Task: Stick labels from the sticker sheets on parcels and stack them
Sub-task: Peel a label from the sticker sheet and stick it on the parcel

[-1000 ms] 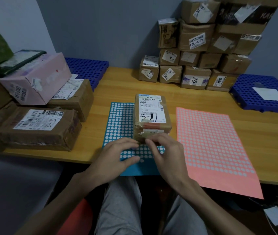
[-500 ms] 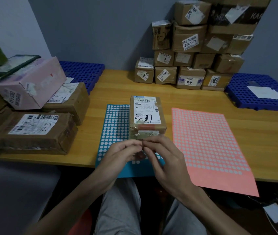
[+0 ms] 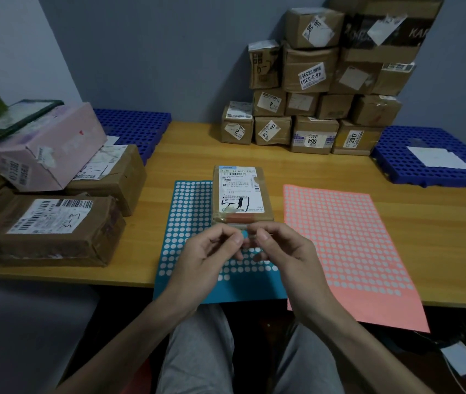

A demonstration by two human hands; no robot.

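Observation:
A small brown parcel (image 3: 240,194) with a white shipping label lies flat on the upper part of the blue sticker sheet (image 3: 186,211). The pink sticker sheet (image 3: 340,237) lies to its right on the wooden table (image 3: 197,149). My left hand (image 3: 206,257) and my right hand (image 3: 286,251) hover just in front of the parcel with their fingertips meeting. Between those fingertips shows a tiny blue sticker (image 3: 245,234), which both hands pinch.
Brown parcels (image 3: 49,223) and a pink box (image 3: 47,149) are piled at the left. A tall stack of parcels (image 3: 311,109) stands against the back wall. Blue plastic pallets lie at the back left (image 3: 135,129) and at the right (image 3: 431,166).
Both hands have lifted off the blue sheet's lower part and come together in the air in front of the parcel, with a blue sticker now between the fingertips.

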